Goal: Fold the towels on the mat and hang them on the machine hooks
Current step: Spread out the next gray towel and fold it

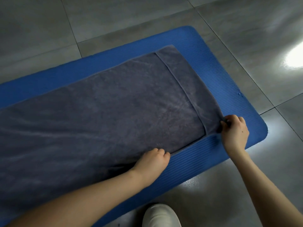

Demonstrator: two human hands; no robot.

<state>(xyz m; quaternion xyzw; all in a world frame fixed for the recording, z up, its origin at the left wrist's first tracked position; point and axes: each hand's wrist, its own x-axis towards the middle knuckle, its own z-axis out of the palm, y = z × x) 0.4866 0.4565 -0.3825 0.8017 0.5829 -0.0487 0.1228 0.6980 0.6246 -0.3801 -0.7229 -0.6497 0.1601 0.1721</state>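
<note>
Mat (213, 68), one, blue and ribbed, on the tiled floor (114, 22). One grey towel (106, 104) lies flat along it, folded over: soft, limp, light, best taken at corners and hems. Two hands: right hand (234, 131) pinches the near right corner; left hand (154, 159) curls on the near edge, apparently gripping.

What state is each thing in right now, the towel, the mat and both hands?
mat: unrolled flat on the floor.
towel: folded over, lying flat on the mat.
left hand: grips the towel's near edge.
right hand: pinches the towel's near right corner.
</note>
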